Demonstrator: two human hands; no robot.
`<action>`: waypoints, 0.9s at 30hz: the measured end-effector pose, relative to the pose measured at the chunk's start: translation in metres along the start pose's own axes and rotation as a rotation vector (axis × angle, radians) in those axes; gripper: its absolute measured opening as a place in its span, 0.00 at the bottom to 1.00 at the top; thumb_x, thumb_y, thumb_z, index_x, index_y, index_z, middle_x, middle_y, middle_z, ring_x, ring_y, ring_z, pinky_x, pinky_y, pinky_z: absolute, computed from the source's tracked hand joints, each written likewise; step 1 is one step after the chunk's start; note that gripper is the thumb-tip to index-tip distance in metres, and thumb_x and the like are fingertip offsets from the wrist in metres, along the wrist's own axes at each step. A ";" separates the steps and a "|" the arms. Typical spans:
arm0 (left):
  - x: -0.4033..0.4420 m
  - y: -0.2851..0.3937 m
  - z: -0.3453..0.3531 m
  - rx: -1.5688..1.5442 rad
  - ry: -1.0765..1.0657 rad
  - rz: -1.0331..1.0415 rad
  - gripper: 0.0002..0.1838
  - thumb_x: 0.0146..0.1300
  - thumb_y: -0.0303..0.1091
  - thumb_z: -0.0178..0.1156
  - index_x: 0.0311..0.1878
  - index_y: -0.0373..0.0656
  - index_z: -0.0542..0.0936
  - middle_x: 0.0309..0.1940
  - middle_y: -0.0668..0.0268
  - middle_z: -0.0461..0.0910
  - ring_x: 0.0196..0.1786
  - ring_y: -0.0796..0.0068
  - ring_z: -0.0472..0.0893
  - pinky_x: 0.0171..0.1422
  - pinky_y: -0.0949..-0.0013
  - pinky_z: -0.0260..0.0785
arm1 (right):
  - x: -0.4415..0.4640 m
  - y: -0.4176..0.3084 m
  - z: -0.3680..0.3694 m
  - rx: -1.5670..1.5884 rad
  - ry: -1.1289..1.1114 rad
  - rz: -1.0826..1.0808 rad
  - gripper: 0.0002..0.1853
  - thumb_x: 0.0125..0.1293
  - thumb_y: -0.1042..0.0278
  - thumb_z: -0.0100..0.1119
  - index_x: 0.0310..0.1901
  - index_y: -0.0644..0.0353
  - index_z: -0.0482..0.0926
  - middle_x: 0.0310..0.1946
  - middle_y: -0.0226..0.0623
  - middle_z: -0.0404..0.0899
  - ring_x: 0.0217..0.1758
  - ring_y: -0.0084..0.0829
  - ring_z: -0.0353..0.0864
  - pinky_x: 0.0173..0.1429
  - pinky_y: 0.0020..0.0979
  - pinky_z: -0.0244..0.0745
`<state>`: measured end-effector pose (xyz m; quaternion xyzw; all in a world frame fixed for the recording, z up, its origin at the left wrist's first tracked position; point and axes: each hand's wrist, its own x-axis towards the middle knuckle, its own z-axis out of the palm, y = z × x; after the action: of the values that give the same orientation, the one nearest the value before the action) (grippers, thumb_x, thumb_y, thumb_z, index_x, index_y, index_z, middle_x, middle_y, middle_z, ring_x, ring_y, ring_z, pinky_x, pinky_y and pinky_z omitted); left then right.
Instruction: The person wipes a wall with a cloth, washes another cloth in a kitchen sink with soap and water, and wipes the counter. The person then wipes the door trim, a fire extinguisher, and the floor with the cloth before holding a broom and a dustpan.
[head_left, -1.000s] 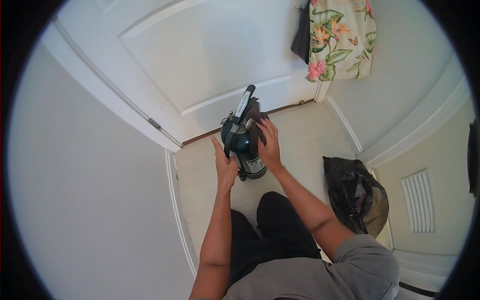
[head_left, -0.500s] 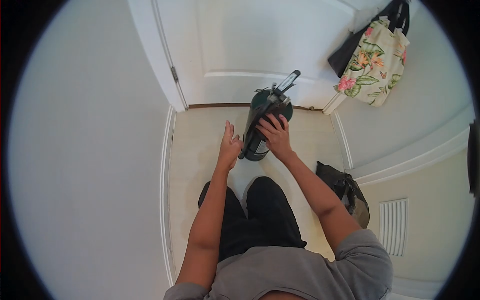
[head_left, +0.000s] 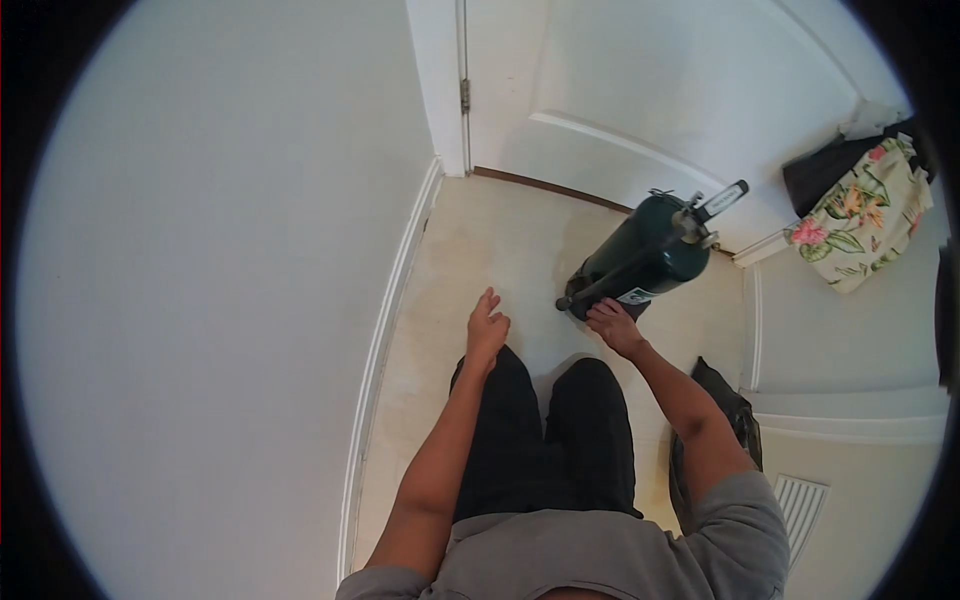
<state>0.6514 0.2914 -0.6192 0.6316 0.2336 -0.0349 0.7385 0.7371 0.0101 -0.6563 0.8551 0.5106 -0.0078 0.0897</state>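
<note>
A dark green fire extinguisher (head_left: 632, 245) stands on the floor near the door, with a black labelled handle at its top and a black hose along its side. My right hand (head_left: 615, 326) is at its lower part, fingers bent over a dark cloth (head_left: 636, 309) that is mostly hidden between hand and cylinder. To the left, my left hand (head_left: 487, 325) hovers above the floor, touching nothing, its fingers partly stretched and apart.
Behind the extinguisher is a white door (head_left: 640, 80). A floral bag (head_left: 865, 215) and a dark bag (head_left: 825, 172) hang at the right. A black plastic bag (head_left: 735, 405) lies beside my right arm. A wall (head_left: 220, 300) runs along the left.
The view has swung left, so the extinguisher appears farther right. My left hand has come away from the extinguisher's hose side. My right hand has moved from the upper part down to the lower part.
</note>
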 end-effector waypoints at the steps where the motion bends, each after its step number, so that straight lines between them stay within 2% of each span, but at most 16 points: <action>1: 0.002 -0.007 0.002 -0.050 0.002 -0.011 0.34 0.58 0.25 0.55 0.69 0.37 0.56 0.64 0.50 0.64 0.55 0.63 0.74 0.47 0.72 0.69 | 0.010 -0.006 -0.020 0.236 -0.086 0.059 0.17 0.58 0.70 0.50 0.50 0.51 0.77 0.53 0.33 0.72 0.60 0.34 0.66 0.67 0.40 0.54; 2: 0.001 -0.006 0.011 -0.050 0.014 -0.014 0.34 0.58 0.25 0.55 0.69 0.37 0.56 0.64 0.50 0.64 0.55 0.63 0.74 0.47 0.72 0.69 | 0.018 -0.017 -0.031 0.241 -0.086 0.047 0.17 0.58 0.70 0.50 0.50 0.51 0.77 0.53 0.33 0.72 0.60 0.34 0.66 0.67 0.40 0.54; 4: -0.006 0.005 0.025 -0.345 0.030 -0.273 0.32 0.60 0.29 0.57 0.67 0.38 0.59 0.61 0.53 0.67 0.51 0.67 0.75 0.48 0.70 0.71 | 0.030 -0.045 -0.053 0.612 0.400 0.208 0.15 0.51 0.71 0.57 0.43 0.52 0.79 0.44 0.34 0.74 0.55 0.39 0.68 0.64 0.45 0.56; 7: -0.012 0.008 0.042 -0.960 -0.103 -0.618 0.22 0.61 0.35 0.61 0.57 0.40 0.70 0.50 0.57 0.76 0.47 0.68 0.77 0.51 0.67 0.71 | 0.048 -0.077 -0.131 0.679 0.487 0.139 0.16 0.52 0.69 0.60 0.46 0.51 0.78 0.45 0.34 0.74 0.56 0.40 0.68 0.63 0.46 0.55; 8: -0.004 -0.004 0.047 -0.964 -0.134 -0.647 0.22 0.61 0.35 0.61 0.57 0.40 0.70 0.50 0.57 0.76 0.47 0.68 0.77 0.51 0.67 0.71 | 0.047 -0.082 -0.163 0.596 0.556 0.149 0.15 0.54 0.68 0.60 0.46 0.52 0.77 0.45 0.35 0.74 0.56 0.40 0.68 0.63 0.46 0.56; 11: 0.032 -0.030 0.045 -0.763 -0.111 -0.262 0.13 0.63 0.31 0.57 0.51 0.42 0.73 0.43 0.63 0.76 0.48 0.71 0.75 0.51 0.67 0.71 | 0.014 -0.059 -0.176 0.374 0.863 0.384 0.19 0.57 0.72 0.58 0.52 0.60 0.73 0.50 0.42 0.70 0.59 0.41 0.65 0.65 0.48 0.55; 13: 0.061 -0.017 0.053 -0.670 -0.030 -0.083 0.16 0.64 0.30 0.55 0.54 0.43 0.71 0.45 0.64 0.74 0.50 0.71 0.73 0.54 0.68 0.69 | -0.009 -0.034 -0.160 0.328 1.178 1.006 0.18 0.68 0.69 0.46 0.56 0.69 0.65 0.52 0.43 0.68 0.58 0.37 0.66 0.64 0.35 0.58; 14: 0.078 -0.008 0.057 -0.708 -0.021 -0.003 0.18 0.64 0.30 0.56 0.57 0.44 0.69 0.45 0.64 0.73 0.50 0.72 0.73 0.54 0.69 0.69 | -0.011 -0.016 -0.153 0.583 1.434 1.236 0.17 0.72 0.66 0.39 0.56 0.66 0.65 0.52 0.41 0.68 0.57 0.36 0.66 0.63 0.34 0.58; 16: 0.104 0.012 0.081 -0.603 -0.045 0.109 0.23 0.66 0.34 0.53 0.64 0.47 0.65 0.53 0.61 0.70 0.56 0.71 0.71 0.61 0.69 0.64 | -0.032 0.014 -0.115 0.746 1.417 1.396 0.20 0.73 0.57 0.39 0.58 0.61 0.65 0.54 0.39 0.68 0.58 0.36 0.66 0.63 0.38 0.59; 18: 0.125 0.025 0.118 -0.305 -0.016 0.265 0.24 0.70 0.42 0.47 0.68 0.50 0.62 0.61 0.61 0.65 0.61 0.71 0.67 0.67 0.67 0.55 | -0.042 0.033 -0.065 1.757 1.336 1.377 0.25 0.71 0.50 0.41 0.62 0.57 0.64 0.60 0.36 0.66 0.62 0.37 0.64 0.66 0.40 0.57; 20: 0.156 -0.027 0.154 -0.102 -0.219 0.218 0.25 0.71 0.45 0.44 0.68 0.50 0.62 0.62 0.62 0.64 0.62 0.72 0.65 0.68 0.68 0.52 | -0.045 0.043 -0.013 2.102 1.102 1.187 0.30 0.67 0.44 0.45 0.64 0.56 0.62 0.64 0.36 0.63 0.66 0.36 0.62 0.69 0.40 0.56; 21: 0.170 -0.053 0.165 0.112 -0.421 0.179 0.26 0.72 0.49 0.41 0.69 0.50 0.61 0.63 0.64 0.64 0.63 0.73 0.64 0.70 0.69 0.48 | -0.052 0.041 0.010 2.100 1.085 1.205 0.30 0.67 0.44 0.45 0.64 0.56 0.62 0.64 0.36 0.63 0.66 0.36 0.62 0.69 0.40 0.56; 22: 0.180 -0.066 0.167 0.105 -0.417 0.163 0.26 0.72 0.49 0.41 0.69 0.50 0.61 0.63 0.64 0.64 0.63 0.73 0.64 0.70 0.69 0.48 | -0.061 0.036 0.032 2.168 1.041 1.139 0.29 0.67 0.46 0.47 0.64 0.54 0.64 0.64 0.35 0.65 0.65 0.36 0.63 0.69 0.42 0.56; 24: 0.199 -0.086 0.162 -0.295 -0.559 -0.089 0.25 0.71 0.47 0.42 0.66 0.43 0.65 0.61 0.61 0.70 0.63 0.71 0.66 0.67 0.72 0.54 | -0.060 0.036 0.047 2.240 0.985 1.087 0.27 0.66 0.48 0.49 0.63 0.52 0.65 0.63 0.35 0.66 0.65 0.37 0.65 0.69 0.43 0.56; 26: 0.211 -0.105 0.155 -0.173 -0.534 -0.085 0.25 0.72 0.46 0.42 0.64 0.40 0.66 0.59 0.60 0.71 0.62 0.71 0.67 0.66 0.72 0.54 | -0.056 0.026 0.042 2.060 1.020 0.764 0.29 0.64 0.45 0.51 0.63 0.52 0.66 0.63 0.35 0.66 0.65 0.37 0.65 0.70 0.42 0.57; 27: 0.213 -0.114 0.154 -0.049 -0.511 -0.056 0.25 0.72 0.45 0.42 0.63 0.38 0.68 0.58 0.58 0.72 0.61 0.70 0.69 0.66 0.72 0.55 | -0.055 0.027 0.041 2.028 0.986 0.817 0.30 0.63 0.44 0.51 0.63 0.52 0.66 0.63 0.35 0.66 0.66 0.37 0.64 0.70 0.42 0.57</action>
<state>0.8477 0.1747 -0.7921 0.5773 0.0577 -0.2081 0.7875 0.7377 -0.0574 -0.6866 0.5462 -0.0576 -0.0488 -0.8342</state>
